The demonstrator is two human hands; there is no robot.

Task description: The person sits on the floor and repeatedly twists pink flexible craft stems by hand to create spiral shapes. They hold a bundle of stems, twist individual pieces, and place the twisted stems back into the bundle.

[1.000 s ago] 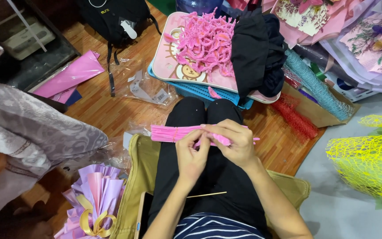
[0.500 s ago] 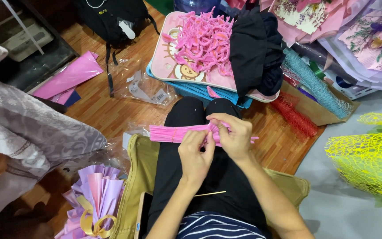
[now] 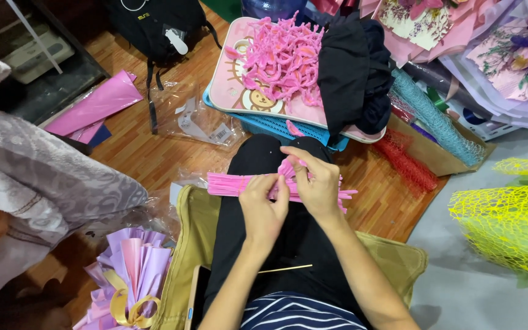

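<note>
Risk first: the bundle of pink fuzzy stems (image 3: 239,183) lies loose across the person's lap, on the black trousers (image 3: 276,232), and nothing ties it. Only the fingers pin it near its middle, so the free ends could fan out or roll off onto the wood floor (image 3: 154,146). The right-side ends already splay, which makes slipping likely there.

Second risk: the thin wooden stick (image 3: 285,268) lies unheld on the lap, close to the waist. A knee shift would probably tip it off.

Third: clutter. The pile of curled pink pieces (image 3: 282,58) sits on the pink cartoon tray (image 3: 239,91) just past the knees, so a stray stem could get lost among the same colour.

Hands: the left hand (image 3: 264,211) is curled with its fingers closed on the bundle from the near side. The right hand (image 3: 316,180) pinches one stem end between thumb and fingertips and lifts it slightly above the rest. Both are gripping, neither is open.

The stems are thin, straight, bright pink and fuzzy, lying side by side left to right. The left half is tidy and the right half is ragged. Count is unclear.
</note>
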